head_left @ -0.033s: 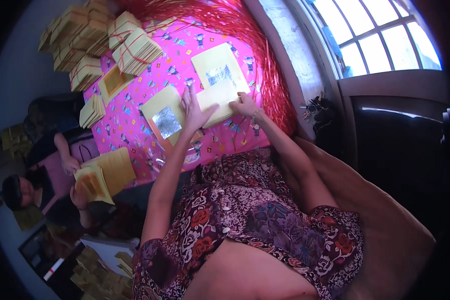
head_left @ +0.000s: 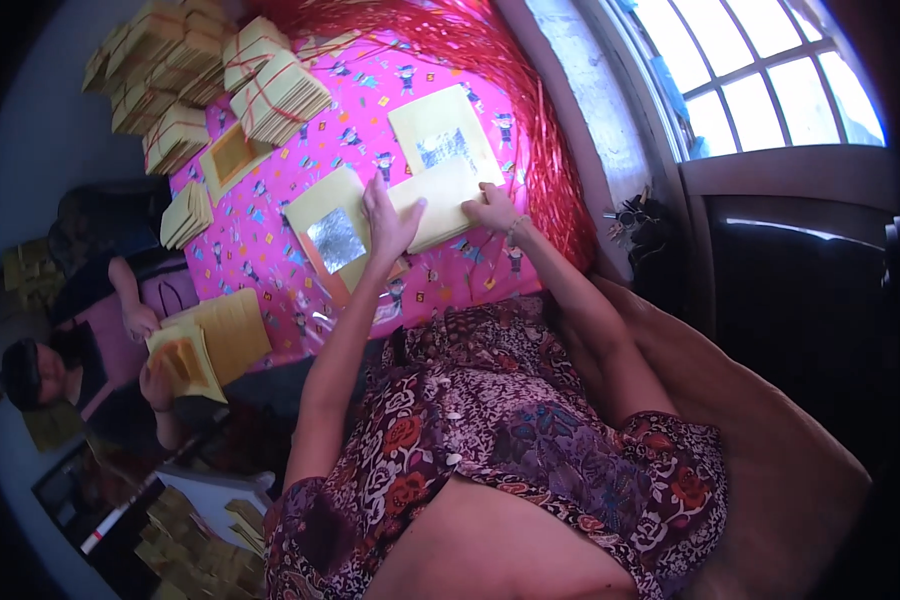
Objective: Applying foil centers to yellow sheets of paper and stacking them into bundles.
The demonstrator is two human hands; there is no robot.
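Observation:
A stack of pale yellow paper sheets (head_left: 435,205) lies between my hands on the table. My left hand (head_left: 394,222) stands on edge along the left side of the stack, fingers stretched out and thumb apart. At the right end, the fingers and thumb of my right hand (head_left: 488,208) are closed on the stack's edge. Just beyond lies a pile of yellow sheets with a silver foil square (head_left: 442,148), partly covered by the stack. Left of my left hand, another yellow pile with a silver foil square (head_left: 336,240) rests over orange-edged paper.
Tied yellow paper bundles (head_left: 280,100) are heaped at the far left. Red shiny strips (head_left: 545,150) run along the far and right edges of the pink patterned tablecloth (head_left: 300,165). On the left, a co-worker's hands (head_left: 153,385) hold yellow sheets. A wall and door (head_left: 790,180) stand right.
My left thumb has drawn back slightly toward the left edge of the stack. The whole view has shifted a little; my right hand keeps its hold.

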